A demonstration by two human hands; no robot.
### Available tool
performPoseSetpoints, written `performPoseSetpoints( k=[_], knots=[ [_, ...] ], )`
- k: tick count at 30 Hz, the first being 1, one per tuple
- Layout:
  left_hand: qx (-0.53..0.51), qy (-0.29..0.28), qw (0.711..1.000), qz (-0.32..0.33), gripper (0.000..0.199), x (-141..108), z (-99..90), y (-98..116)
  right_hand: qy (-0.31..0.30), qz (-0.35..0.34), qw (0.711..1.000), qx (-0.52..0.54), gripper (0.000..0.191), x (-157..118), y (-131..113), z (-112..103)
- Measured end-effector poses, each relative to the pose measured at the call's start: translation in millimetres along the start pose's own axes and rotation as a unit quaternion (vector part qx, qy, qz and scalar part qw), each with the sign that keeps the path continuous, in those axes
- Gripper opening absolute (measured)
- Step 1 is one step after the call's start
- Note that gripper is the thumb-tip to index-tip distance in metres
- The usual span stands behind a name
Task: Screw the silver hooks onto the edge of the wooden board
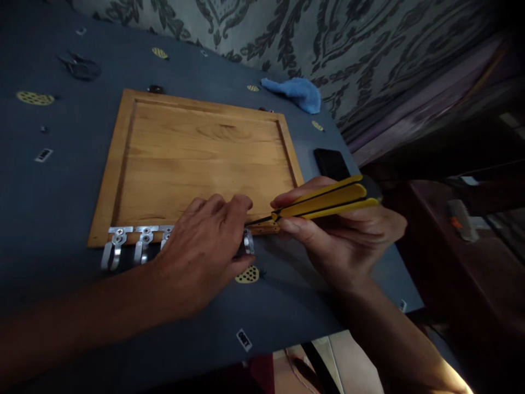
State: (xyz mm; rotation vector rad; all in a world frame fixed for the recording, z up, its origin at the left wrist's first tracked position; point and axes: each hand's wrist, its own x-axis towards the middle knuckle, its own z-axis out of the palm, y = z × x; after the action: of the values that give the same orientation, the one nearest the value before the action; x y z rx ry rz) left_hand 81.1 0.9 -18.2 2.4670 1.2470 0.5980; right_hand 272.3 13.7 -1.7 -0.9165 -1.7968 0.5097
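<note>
A framed wooden board [213, 158] lies flat on the blue-grey tabletop. Along its near edge runs a hook rail [145, 236] of silvery metal hooks. My left hand [205, 241] is closed over the rail and board edge, thumb below and fingers on top, covering its middle hooks. In my right hand [344, 246] is a screwdriver [326, 200] with a yellow and black handle, its shaft pointing left. The tip meets the rail's right end beside my left index finger; the exact contact point is hidden.
Right of the board lies a dark phone-like object [331, 164]. A blue cloth [297, 94] rests at the back by the patterned wall. Pliers-like tool [80, 67] sits at far left, and a small dark part [156, 88] is behind the board. The table's right edge drops off.
</note>
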Motion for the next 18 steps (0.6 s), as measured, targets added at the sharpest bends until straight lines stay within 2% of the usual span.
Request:
performPoseSetpoints(
  k=[11,18],
  knots=[
    [-0.016,-0.025,0.999,-0.026,0.049,-0.2,-1.1,0.6,0.02,-0.013,0.999,-0.04,0.011,1.6,-2.2,2.8],
    [-0.01,-0.023,0.999,-0.024,0.044,0.7,-1.9,-0.3,-0.037,0.063,0.997,-0.016,0.011,-0.2,-1.5,-19.2]
  ],
)
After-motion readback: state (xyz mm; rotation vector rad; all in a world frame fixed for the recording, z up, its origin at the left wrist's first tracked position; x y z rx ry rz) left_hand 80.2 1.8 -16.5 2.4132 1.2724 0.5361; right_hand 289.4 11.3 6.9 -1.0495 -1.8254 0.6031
